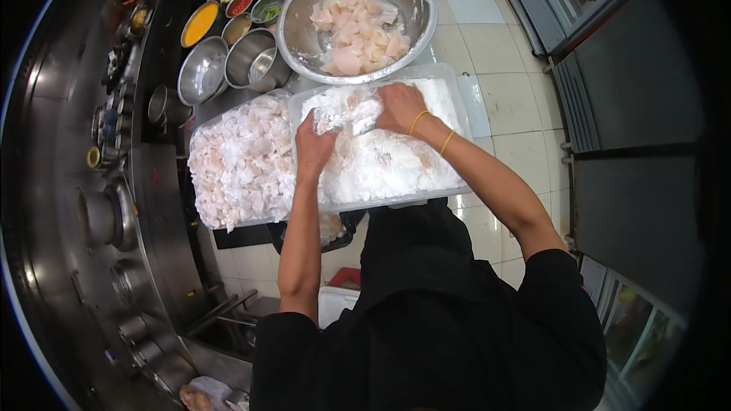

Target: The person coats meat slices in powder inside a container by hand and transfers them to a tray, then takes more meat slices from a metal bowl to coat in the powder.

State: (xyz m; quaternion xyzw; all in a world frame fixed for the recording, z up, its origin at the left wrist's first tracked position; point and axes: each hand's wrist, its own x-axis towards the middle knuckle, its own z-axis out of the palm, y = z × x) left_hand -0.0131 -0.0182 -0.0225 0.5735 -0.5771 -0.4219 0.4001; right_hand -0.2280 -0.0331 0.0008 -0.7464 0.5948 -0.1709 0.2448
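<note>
Both of my hands are at the back part of a clear plastic tub (454, 95) of white flour (396, 160). Between them is a clump of flour-coated pale meat pieces (346, 110). My left hand (314, 141) curls around the clump's left side, thumb and fingers partly buried in flour. From the right, my right hand (400, 109) closes on the same clump, its fingertips hidden by flour. Left of the flour stands a tub heaped with floured pieces (244, 156). Behind the tubs, a big perforated steel bowl (293, 49) holds uncoated pale raw slices (356, 30).
Two steel bowls, one wide (199, 80) and one deeper (247, 53), stand at the back left. Near them are a bowl of orange liquid (199, 24) and several small containers of chopped ingredients. A steel cooking range (156, 221) runs along the left; fridges (632, 84) line the right.
</note>
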